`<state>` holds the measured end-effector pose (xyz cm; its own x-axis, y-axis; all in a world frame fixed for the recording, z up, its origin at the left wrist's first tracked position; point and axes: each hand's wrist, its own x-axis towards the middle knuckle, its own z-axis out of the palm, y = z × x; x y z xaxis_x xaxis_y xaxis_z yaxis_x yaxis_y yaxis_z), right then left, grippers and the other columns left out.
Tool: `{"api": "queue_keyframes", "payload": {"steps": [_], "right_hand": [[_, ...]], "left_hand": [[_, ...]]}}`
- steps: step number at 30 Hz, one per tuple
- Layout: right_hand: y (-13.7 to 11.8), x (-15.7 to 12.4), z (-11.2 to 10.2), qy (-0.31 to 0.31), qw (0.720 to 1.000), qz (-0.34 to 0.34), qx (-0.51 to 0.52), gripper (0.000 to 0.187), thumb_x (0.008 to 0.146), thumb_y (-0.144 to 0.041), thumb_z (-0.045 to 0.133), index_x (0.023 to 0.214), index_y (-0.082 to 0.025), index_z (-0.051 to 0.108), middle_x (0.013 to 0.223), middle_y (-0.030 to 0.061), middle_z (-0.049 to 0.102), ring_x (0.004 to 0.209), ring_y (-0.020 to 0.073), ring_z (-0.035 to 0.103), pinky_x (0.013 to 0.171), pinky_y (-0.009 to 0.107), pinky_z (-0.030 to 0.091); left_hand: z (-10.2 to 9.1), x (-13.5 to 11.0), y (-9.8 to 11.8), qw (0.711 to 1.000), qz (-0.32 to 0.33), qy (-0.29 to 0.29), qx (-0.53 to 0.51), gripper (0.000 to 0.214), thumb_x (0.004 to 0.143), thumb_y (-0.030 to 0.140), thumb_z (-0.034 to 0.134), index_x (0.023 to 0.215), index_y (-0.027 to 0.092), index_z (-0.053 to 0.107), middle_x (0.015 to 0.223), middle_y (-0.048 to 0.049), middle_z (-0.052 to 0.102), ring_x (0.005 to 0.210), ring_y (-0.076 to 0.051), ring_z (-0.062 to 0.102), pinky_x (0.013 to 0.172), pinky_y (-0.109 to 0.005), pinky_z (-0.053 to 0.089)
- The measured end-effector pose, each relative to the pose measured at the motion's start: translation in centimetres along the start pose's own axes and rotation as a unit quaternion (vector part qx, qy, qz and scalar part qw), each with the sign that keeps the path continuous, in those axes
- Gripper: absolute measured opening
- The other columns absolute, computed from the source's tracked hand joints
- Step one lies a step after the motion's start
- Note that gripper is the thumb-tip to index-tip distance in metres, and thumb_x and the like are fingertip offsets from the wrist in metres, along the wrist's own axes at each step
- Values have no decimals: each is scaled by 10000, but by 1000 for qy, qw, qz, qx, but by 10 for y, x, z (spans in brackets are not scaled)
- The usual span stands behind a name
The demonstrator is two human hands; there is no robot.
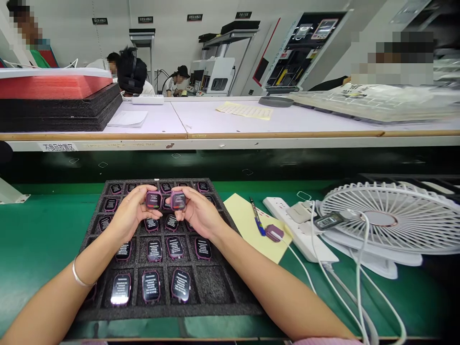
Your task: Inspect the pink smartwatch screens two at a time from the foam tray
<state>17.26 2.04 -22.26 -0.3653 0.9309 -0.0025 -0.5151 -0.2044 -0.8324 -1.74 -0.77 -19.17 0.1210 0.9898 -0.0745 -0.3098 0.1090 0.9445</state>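
My left hand pinches a smartwatch without a strap, a purple-framed watch with its screen lit and turned toward me. A matching watch is held by its edge in my right hand, close beside the first. Both are raised over the far half of a black foam tray. Rows of similar purple watches, such as one near watch, lie in the tray's compartments, most with white text on their screens. One front-right compartment holds no watch. My forearms cover parts of the tray's sides.
At the right lie a yellow sheet, a pen, a purple piece on a white cable, a power strip and a white fan. A raised shelf carries foam sheets. Several people work beyond.
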Motion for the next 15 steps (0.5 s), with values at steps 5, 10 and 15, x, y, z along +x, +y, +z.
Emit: {"api": "queue_keyframes", "payload": {"steps": [5, 10, 15], "right_hand": [[0, -1, 0, -5, 1000, -2, -5, 204, 909, -356, 659, 994, -173, 692, 792, 65, 772, 469, 134, 636, 453, 245, 527], [1, -1, 0, -5, 1000, -3, -6, 203, 914, -350, 656, 996, -167, 692, 798, 72, 774, 464, 132, 637, 457, 244, 530], [1, -1, 1, -7, 1000, -9, -9, 221, 891, -362, 684, 992, -166, 700, 797, 75, 777, 467, 131, 641, 465, 239, 534]], "left_hand": [[2, -1, 2, 1000, -1, -4, -1, 262, 916, 397, 621, 1050, 173, 641, 837, -41, 696, 625, -176, 718, 625, -298, 603], [2, -2, 2, 1000, 5, -9, 3, 291, 900, 419, 647, 1057, 174, 646, 840, -44, 702, 631, -177, 719, 631, -299, 606], [2, -4, 2, 1000, 9, -15, 6, 290, 907, 420, 638, 1059, 174, 650, 860, -44, 701, 638, -181, 724, 640, -304, 607]]}}
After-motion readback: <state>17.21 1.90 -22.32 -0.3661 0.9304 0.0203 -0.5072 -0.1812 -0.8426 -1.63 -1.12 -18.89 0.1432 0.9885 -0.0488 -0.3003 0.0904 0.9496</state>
